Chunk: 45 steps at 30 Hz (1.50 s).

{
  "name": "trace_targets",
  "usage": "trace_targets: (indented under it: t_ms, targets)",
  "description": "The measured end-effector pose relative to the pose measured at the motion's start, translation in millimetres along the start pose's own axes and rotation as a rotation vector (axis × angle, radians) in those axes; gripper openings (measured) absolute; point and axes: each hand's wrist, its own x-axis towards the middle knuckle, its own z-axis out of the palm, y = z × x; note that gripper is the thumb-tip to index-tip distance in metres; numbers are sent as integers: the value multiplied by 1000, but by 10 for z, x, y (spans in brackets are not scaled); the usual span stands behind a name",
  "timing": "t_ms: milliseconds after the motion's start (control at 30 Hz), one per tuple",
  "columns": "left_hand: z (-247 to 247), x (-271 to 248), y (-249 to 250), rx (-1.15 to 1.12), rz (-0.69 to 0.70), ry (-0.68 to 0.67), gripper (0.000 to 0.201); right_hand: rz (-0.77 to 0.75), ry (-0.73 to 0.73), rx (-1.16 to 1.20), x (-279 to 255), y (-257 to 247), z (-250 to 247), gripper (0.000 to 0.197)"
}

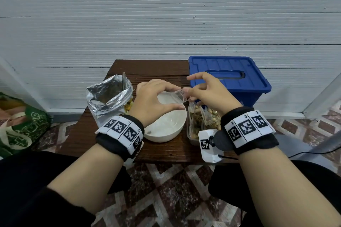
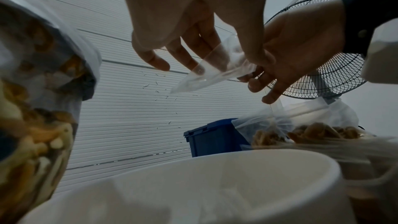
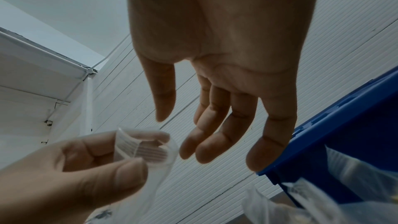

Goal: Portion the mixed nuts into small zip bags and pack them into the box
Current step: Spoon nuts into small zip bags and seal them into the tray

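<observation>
At frame centre, our left hand [image 1: 151, 100] pinches one empty zip bag [image 1: 178, 96] above one white bowl [image 1: 166, 127]. Our right hand [image 1: 206, 92] hovers beside it, fingers relaxed, grasping nothing. One closed blue box [image 1: 228, 77] sits upper right.

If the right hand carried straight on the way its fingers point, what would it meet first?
Most likely the empty zip bag pinched in the left hand: the right hand points its open fingers at the bag's mouth, though depth is uncertain.

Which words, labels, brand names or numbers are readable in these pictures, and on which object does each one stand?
No text reads with certainty.
Green bag: pale ornamental print, not legible as words.
Left wristband: black-and-white square code markers; the tiny characters beside them are too small to read.
Right wristband: the same, unreadable.
Foil nut pouch: printed front blurred.
Blue box: no label visible.
</observation>
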Motion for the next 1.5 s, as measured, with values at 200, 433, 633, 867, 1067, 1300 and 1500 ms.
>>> trace_targets:
  t_ms: [200,433,633,867,1067,1300,1500]
  targets:
    - [12,6,2,-64,-10,10,46,-55,31,-40,1,27,24,43]
    - [-32,-24,54,-47,-47,20,42,-72,66,-75,7,21,20,39]
    - [-184,-33,75,-73,-100,65,52,-79,99,-35,21,-31,28,25]
    - [-579,20,115,-58,-167,145,49,-102,37,-70,51,-115,250,12]
    - [-1066,77,22,11,-241,303,48,-156,-11,-124,153,-337,541,5]
    - [-1457,-37,-482,174,-449,317,56,-161,-20,-242,403,-578,924,33]
    - [-1389,-205,-785,72,-574,215,48,-199,17,-299,621,-665,1225,30]
